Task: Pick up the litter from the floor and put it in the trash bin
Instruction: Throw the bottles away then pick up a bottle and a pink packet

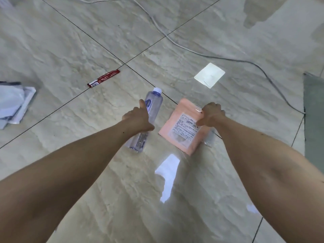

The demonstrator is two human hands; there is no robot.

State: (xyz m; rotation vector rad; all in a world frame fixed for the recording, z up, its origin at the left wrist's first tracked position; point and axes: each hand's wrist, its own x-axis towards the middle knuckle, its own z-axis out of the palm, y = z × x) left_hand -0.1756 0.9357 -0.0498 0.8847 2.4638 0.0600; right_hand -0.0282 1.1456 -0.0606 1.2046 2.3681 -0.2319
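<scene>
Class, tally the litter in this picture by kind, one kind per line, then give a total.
Plastic bottle: 1
Pink pouch: 1
Red wrapper: 1
White bag: 1
Total: 4
The left hand grips the bottle; the right hand grips the pouch.

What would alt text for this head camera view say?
Two bare hands reach down to a tiled floor: the left hand grips a clear plastic bottle, the right hand a pink pouch. A red wrapper lies beyond.

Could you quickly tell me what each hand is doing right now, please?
Left hand: closed around the clear plastic bottle.
Right hand: closed on the pink pouch.
</scene>
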